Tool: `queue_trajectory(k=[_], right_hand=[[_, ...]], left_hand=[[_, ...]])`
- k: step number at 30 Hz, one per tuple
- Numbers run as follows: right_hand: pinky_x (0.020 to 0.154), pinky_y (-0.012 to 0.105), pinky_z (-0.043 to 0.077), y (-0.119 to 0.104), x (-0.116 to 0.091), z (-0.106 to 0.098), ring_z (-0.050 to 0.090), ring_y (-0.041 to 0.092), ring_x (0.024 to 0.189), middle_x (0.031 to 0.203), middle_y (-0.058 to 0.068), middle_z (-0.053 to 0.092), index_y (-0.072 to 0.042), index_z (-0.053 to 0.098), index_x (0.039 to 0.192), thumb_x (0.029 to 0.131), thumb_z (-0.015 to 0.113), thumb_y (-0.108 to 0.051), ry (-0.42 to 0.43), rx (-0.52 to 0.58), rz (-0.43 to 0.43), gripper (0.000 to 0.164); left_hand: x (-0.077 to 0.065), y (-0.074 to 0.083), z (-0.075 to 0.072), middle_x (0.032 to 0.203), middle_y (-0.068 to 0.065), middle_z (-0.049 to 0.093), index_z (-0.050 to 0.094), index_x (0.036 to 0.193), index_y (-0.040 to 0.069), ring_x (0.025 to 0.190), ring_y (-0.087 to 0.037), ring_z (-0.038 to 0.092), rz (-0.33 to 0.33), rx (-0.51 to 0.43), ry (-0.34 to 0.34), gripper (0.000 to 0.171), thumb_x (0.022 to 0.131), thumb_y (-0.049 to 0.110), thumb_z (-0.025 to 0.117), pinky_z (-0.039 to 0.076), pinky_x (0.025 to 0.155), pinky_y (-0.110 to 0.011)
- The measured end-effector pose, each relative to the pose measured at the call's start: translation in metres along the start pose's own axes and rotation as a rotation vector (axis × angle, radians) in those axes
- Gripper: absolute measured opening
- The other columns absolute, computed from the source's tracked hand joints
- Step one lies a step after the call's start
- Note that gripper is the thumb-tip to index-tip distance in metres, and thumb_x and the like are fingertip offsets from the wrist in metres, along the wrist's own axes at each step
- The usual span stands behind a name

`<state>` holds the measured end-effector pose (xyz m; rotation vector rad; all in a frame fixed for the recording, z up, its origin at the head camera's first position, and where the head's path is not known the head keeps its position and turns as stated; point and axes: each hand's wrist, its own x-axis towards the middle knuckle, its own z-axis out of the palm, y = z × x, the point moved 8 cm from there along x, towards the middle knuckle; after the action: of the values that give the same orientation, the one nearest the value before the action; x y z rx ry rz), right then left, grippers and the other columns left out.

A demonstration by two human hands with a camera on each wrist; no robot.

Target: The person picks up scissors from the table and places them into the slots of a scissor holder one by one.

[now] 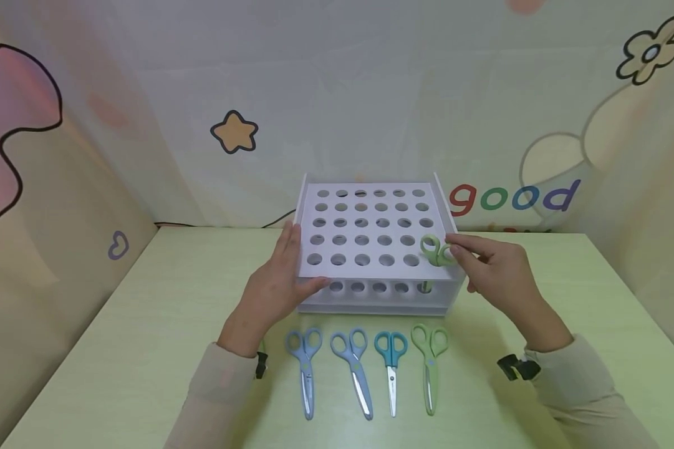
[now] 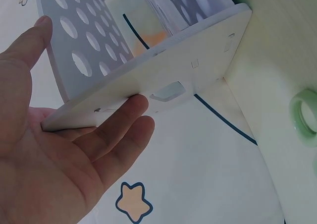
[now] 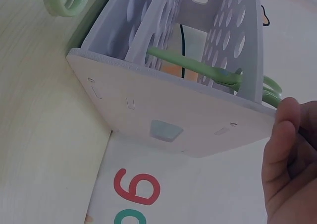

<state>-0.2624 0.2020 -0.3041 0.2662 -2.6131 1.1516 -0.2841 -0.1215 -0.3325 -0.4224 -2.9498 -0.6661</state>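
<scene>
My right hand [image 1: 496,268] pinches one handle loop of a pair of green scissors [image 1: 429,244] between thumb and forefinger. These scissors stand in the front right hole of a white holed rack [image 1: 370,271]. In the right wrist view, their green blade part [image 3: 183,61] runs through the upper plate and reaches the lower holed plate. My left hand [image 1: 272,280] rests against the rack's left side, its fingers extended along the outer side panel [image 2: 198,50]. Its thumb lies at the front edge of the top plate.
In front of the rack, on the pale table [image 1: 163,349], lie two blue scissors [image 1: 306,362] [image 1: 355,368], teal scissors [image 1: 391,362] and another pair of green scissors [image 1: 431,362], handles toward the rack. A printed cloth wall [image 1: 370,112] stands behind.
</scene>
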Motion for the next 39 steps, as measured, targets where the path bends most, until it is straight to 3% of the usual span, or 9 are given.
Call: queue_trajectory(k=[5, 12, 17, 23, 29, 36, 39], right_hand=[[0.049, 0.027, 0.045, 0.004, -0.002, -0.005, 0.060, 0.021, 0.056, 0.112, 0.013, 0.069, -0.011, 0.067, 0.135, 0.104, 0.060, -0.028, 0.038, 0.025, 0.023, 0.036], [0.056, 0.020, 0.051, 0.017, -0.013, -0.017, 0.062, 0.016, 0.055, 0.119, 0.003, 0.068, -0.004, 0.066, 0.133, 0.101, 0.063, -0.015, 0.165, 0.196, -0.025, 0.033], [0.059, 0.023, 0.054, 0.041, -0.024, -0.014, 0.066, 0.017, 0.059, 0.118, -0.011, 0.067, -0.002, 0.059, 0.138, 0.102, 0.063, -0.021, 0.114, 0.242, 0.025, 0.041], [0.061, 0.027, 0.056, 0.072, -0.039, -0.001, 0.068, 0.022, 0.062, 0.103, -0.019, 0.069, 0.000, 0.060, 0.132, 0.102, 0.064, -0.028, 0.051, 0.293, 0.111, 0.041], [0.061, 0.031, 0.057, 0.088, -0.047, 0.015, 0.068, 0.022, 0.063, 0.097, -0.014, 0.069, 0.006, 0.060, 0.127, 0.099, 0.069, -0.023, -0.012, 0.360, 0.180, 0.041], [0.065, 0.032, 0.057, 0.097, -0.051, 0.037, 0.068, 0.020, 0.070, 0.108, 0.011, 0.065, 0.006, 0.059, 0.131, 0.098, 0.070, -0.017, -0.107, 0.385, 0.240, 0.041], [0.065, 0.031, 0.056, 0.102, -0.054, 0.049, 0.067, 0.018, 0.073, 0.113, 0.016, 0.063, 0.004, 0.060, 0.132, 0.097, 0.071, -0.019, -0.177, 0.353, 0.284, 0.043]], left_hand=[[0.002, -0.001, 0.001, 0.169, -0.009, -0.003, 0.004, 0.162, 0.005, 0.100, -0.027, 0.059, -0.005, -0.010, -0.006, 0.111, 0.090, 0.052, 0.074, 0.046, 0.064, -0.032], [0.001, 0.001, 0.002, 0.169, -0.008, -0.003, 0.004, 0.163, 0.007, 0.105, -0.028, 0.058, -0.004, -0.024, -0.010, 0.111, 0.089, 0.051, 0.074, 0.048, 0.066, -0.033], [-0.001, 0.002, 0.004, 0.169, -0.009, -0.003, 0.004, 0.163, 0.006, 0.109, -0.029, 0.058, -0.006, -0.029, -0.015, 0.111, 0.089, 0.050, 0.075, 0.048, 0.069, -0.034], [0.000, 0.004, 0.001, 0.169, -0.010, -0.002, 0.005, 0.162, 0.005, 0.105, -0.029, 0.059, 0.012, -0.007, 0.000, 0.111, 0.090, 0.051, 0.074, 0.049, 0.069, -0.035], [-0.002, 0.002, 0.000, 0.169, -0.010, -0.001, 0.005, 0.162, 0.005, 0.103, -0.029, 0.059, 0.022, -0.015, 0.007, 0.110, 0.090, 0.050, 0.075, 0.048, 0.068, -0.035], [-0.002, -0.001, 0.001, 0.169, -0.009, -0.001, 0.006, 0.162, 0.005, 0.105, -0.029, 0.059, 0.019, -0.016, 0.018, 0.110, 0.090, 0.051, 0.074, 0.048, 0.069, -0.036], [-0.003, -0.001, 0.000, 0.169, -0.009, -0.001, 0.005, 0.163, 0.006, 0.106, -0.029, 0.059, 0.016, -0.015, 0.020, 0.110, 0.090, 0.052, 0.074, 0.049, 0.071, -0.036]])
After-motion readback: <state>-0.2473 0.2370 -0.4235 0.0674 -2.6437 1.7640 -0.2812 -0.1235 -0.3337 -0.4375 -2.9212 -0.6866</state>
